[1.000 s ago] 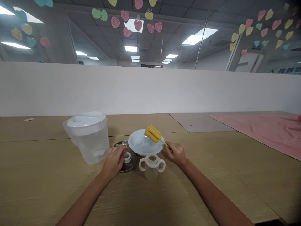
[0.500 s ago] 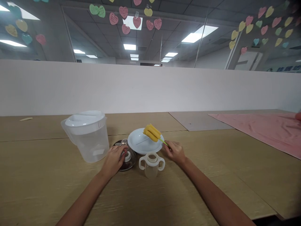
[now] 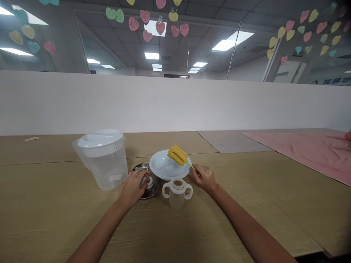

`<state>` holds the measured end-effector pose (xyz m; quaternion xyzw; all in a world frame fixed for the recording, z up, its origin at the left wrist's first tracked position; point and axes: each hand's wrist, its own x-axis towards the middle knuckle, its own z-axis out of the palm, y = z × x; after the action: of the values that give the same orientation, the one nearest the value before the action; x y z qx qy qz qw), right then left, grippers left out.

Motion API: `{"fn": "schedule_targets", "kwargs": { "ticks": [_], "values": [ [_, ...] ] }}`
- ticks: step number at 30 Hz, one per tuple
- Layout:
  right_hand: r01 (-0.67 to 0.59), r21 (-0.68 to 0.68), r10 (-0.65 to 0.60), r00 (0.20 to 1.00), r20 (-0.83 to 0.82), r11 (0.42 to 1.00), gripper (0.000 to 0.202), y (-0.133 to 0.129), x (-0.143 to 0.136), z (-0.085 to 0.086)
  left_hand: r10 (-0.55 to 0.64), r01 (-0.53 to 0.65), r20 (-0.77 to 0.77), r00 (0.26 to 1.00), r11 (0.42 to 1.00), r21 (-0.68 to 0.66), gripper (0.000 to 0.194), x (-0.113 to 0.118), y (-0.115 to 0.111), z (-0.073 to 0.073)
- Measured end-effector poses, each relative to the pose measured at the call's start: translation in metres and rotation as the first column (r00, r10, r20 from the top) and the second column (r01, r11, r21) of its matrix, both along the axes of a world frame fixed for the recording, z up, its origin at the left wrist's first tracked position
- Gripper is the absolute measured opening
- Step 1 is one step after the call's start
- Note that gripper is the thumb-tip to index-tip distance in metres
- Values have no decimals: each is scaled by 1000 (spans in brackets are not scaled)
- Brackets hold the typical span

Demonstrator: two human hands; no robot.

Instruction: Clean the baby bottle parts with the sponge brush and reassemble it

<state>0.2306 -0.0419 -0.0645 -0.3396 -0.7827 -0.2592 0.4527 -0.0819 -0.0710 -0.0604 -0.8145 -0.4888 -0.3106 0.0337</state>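
My right hand [image 3: 204, 176] is closed round the thin green handle of a bottle brush with a yellow sponge head [image 3: 177, 155]. That head is held over a white plate [image 3: 155, 168]. In front of the plate stands a clear sippy cup [image 3: 177, 199] with two white handles and no lid on its open mouth. My left hand [image 3: 134, 185] rests at a dark round tray [image 3: 150, 194], fingers curled beside a white ring-shaped part [image 3: 148, 182]. What those fingers grip, if anything, is hidden. Behind them on the tray lies a small clear part [image 3: 145, 166].
A large clear pitcher [image 3: 109, 171] with a white lid stands left of the tray. Far left on the wooden table [image 3: 175, 241] lies a flat pale stick [image 3: 31, 139]. A pink cloth [image 3: 307, 149] covers the right back, where part of another person's hand [image 3: 348, 136] shows.
The view has shifted very slightly. Both hands, the brush and the things on the table keep their places.
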Motion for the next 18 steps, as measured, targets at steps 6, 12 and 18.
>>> {"fn": "schedule_targets", "kwargs": {
  "ticks": [6, 12, 18],
  "values": [
    [3, 9, -3, 1000, 1, 1000, 13, -1, -1, 1, -3, 3, 8, 1000, 1000, -3, 20, 0, 1, 0],
    [1, 6, -1, 1000, 4, 1000, 13, -1, -1, 2, 0, 0, -6, 1000, 999, -35, 19, 0, -1, 2],
    [3, 14, -3, 1000, 10, 1000, 12, -1, -1, 2, 5, -6, -17, 1000, 998, -55, 19, 0, -2, 4]
  ]
}}
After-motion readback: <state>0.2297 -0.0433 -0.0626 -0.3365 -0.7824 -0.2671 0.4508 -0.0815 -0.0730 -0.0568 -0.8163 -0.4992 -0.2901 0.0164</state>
